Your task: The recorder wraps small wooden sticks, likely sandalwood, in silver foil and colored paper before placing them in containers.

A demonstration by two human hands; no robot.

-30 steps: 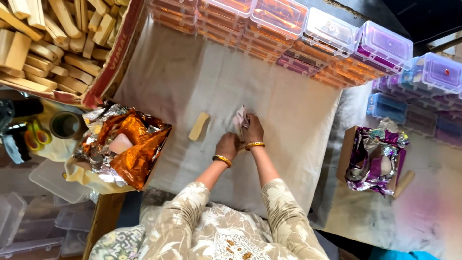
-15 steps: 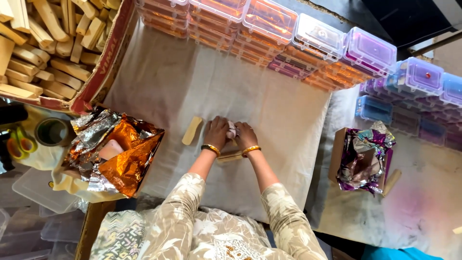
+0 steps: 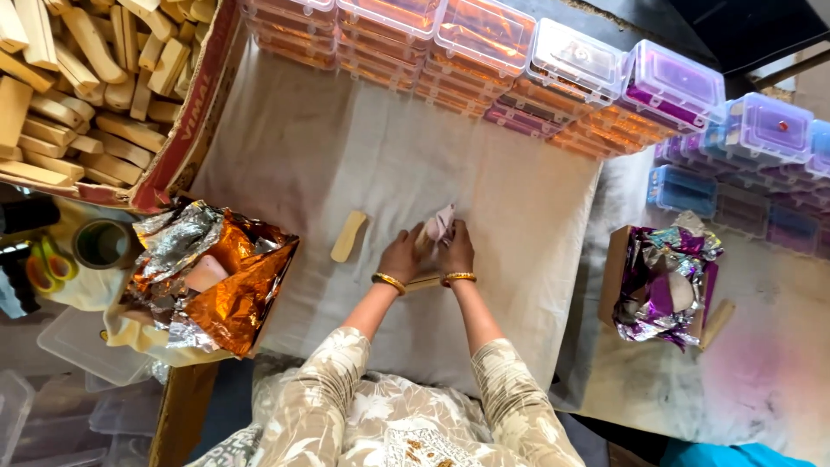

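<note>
Head camera shows the left hand point(image 3: 403, 257) and right hand point(image 3: 456, 251) both gripping a pale cloth wad point(image 3: 441, 223) over the tabletop point(image 3: 519, 225), just right of a wooden stick point(image 3: 348, 236).

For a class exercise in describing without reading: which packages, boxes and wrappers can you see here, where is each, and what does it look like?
Clear lidded boxes: stacked along the far edge, orange and purple contents.
Blue-tinted boxes: far right, rectangular.
Cardboard carton: upper left, red printed flap, full of pale wooden pieces.
Orange foil wrapper: left, crumpled, silver inside.
Purple foil wrapper: right, crumpled, in a brown box.
Small pinkish wrapper: centre, pinched by left hand and right hand.
</note>
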